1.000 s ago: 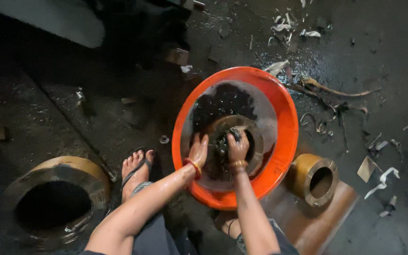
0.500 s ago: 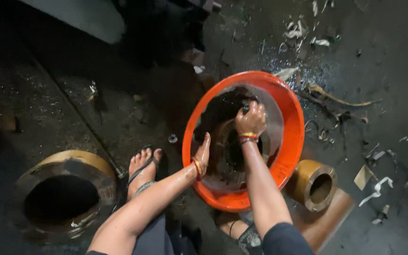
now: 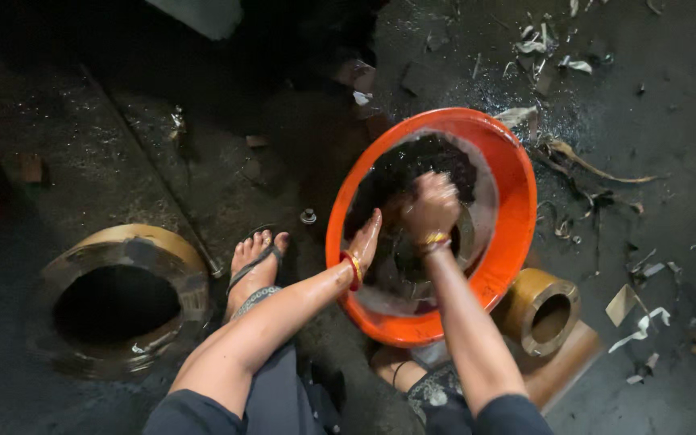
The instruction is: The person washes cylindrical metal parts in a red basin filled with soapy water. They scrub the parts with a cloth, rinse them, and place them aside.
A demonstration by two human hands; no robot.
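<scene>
Both hands in the orange basin (image 3: 517,209) — right hand (image 3: 432,209) fisted; left hand (image 3: 366,238) flat beside.

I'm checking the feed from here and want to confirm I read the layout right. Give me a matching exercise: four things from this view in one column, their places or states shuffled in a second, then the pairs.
Things:
1. orange basin
2. left hand
3. small brass ring
4. large brass ring

Places or states:
A. on the floor at the far left, beside the sandalled foot
B. on a brown board just right of the basin
C. holds dark wet contents and a round metal part
D. open, resting at the basin's inner left edge

Pairs: 1-C, 2-D, 3-B, 4-A
</scene>
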